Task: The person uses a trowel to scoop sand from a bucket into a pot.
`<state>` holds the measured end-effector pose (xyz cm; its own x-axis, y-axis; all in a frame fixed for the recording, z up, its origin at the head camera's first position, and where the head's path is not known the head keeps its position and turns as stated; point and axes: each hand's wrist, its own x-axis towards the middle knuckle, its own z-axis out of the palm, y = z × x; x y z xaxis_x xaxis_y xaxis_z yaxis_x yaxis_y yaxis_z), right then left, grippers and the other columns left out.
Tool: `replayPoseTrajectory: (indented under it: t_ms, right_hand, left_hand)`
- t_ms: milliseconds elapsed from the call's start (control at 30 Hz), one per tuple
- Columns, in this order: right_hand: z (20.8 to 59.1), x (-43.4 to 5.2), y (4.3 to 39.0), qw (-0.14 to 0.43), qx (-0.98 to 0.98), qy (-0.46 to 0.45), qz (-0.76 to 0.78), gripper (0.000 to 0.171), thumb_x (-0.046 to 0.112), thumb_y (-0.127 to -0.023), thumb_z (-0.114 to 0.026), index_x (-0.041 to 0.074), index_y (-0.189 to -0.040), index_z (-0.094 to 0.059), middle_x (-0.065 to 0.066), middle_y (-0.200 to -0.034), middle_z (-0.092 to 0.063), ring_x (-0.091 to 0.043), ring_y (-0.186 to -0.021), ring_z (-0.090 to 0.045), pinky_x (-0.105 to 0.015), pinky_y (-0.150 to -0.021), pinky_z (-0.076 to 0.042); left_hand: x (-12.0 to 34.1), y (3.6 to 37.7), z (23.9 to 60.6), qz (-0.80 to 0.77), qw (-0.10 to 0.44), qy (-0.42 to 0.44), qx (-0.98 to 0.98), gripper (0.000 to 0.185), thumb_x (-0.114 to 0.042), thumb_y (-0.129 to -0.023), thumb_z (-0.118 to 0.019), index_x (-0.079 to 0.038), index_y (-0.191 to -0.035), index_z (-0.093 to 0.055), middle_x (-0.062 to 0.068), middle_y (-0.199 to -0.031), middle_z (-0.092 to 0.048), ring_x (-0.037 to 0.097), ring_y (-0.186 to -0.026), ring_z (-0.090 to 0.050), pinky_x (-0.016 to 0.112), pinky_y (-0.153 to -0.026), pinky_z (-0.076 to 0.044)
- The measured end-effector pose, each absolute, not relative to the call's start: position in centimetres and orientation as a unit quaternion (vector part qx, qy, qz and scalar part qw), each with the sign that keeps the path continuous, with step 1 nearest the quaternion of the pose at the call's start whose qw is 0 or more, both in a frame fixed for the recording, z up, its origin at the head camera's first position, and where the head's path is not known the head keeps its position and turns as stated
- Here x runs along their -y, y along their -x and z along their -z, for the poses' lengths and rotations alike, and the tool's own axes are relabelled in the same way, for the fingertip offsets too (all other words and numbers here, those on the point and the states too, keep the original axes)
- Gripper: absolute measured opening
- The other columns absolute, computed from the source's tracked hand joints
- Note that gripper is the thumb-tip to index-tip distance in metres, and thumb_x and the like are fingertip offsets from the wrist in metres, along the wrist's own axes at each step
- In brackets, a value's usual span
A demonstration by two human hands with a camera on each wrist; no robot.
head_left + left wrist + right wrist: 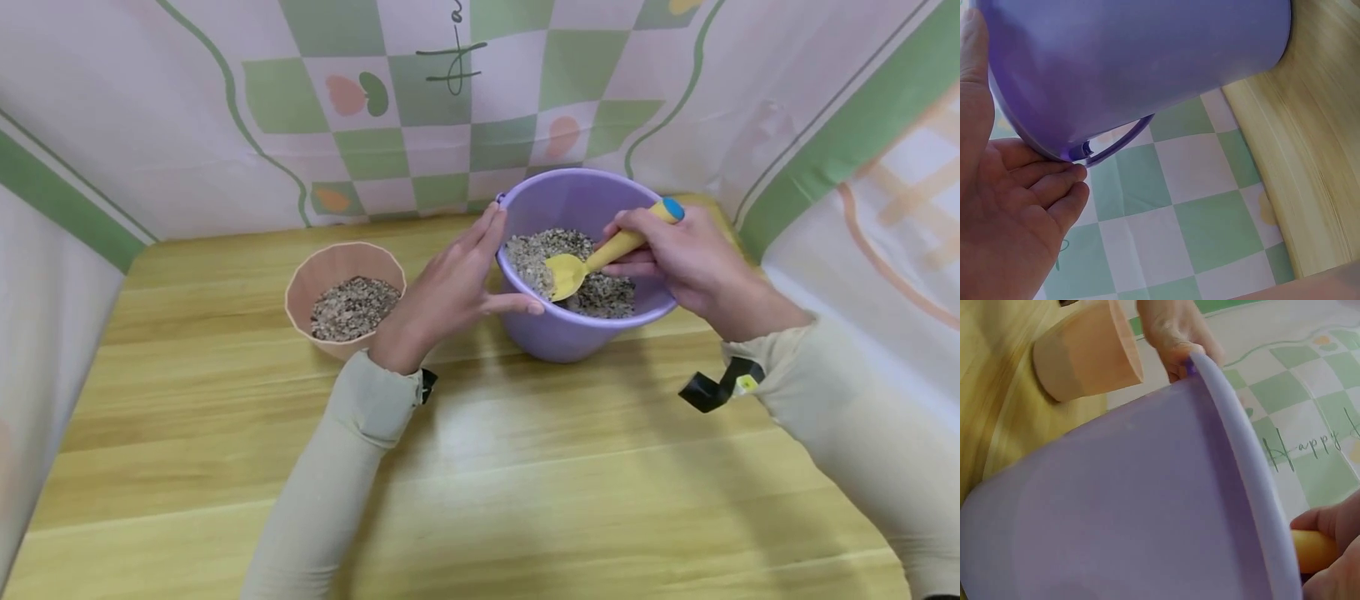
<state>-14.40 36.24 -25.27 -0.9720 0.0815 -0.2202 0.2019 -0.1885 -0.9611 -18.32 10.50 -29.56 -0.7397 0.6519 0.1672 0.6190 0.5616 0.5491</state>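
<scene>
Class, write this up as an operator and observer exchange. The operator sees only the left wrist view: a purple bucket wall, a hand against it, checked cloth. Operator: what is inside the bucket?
Observer: The purple bucket holds a grainy grey-brown mix, seen in the head view.
Operator: What is the other hand doing?
Observer: The right hand holds a yellow scoop by its handle, the blade down on the mix.
Operator: Anything else on the table?
Observer: A pink bowl with similar mix stands beside the bucket, on the far side of the left hand.
Operator: Does my hand grasp the bucket?
Observer: Its straight fingers rest against the rim.
</scene>
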Motion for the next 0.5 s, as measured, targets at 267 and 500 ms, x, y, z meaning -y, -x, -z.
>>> replayPoseTrajectory:
  t_ms: [267,500]
  right_hand:
    - [25.11,-36.45,14.69,0.064,-0.623,-0.119,0.770,0.014,0.005,-0.095,-0.066,-0.006,-0.089,-0.072,-0.018,-0.086,-0.073,-0.033,-0.081,-0.074,-0.038,-0.074,-0.060]
    - [24.91,-36.92,14.82,0.075,-0.604,-0.120,0.784,0.013,0.004,-0.095,-0.066,-0.008,-0.092,-0.071,-0.020,-0.086,-0.073,-0.035,-0.083,-0.074,-0.041,-0.074,-0.060]
  left_hand:
    - [-10.29,18.42,29.50,-0.300,0.027,-0.360,-0.883,0.124,-0.071,-0.072,-0.067,-0.015,-0.161,-0.001,0.008,-0.166,-0.002,0.026,-0.149,-0.020,0.041,-0.119,-0.026]
    - [-10.26,18.48,29.55,-0.294,0.033,-0.356,-0.887,0.124,-0.073,-0.072,-0.067,-0.019,-0.161,0.002,0.004,-0.166,-0.001,0.025,-0.149,-0.019,0.041,-0.119,-0.025]
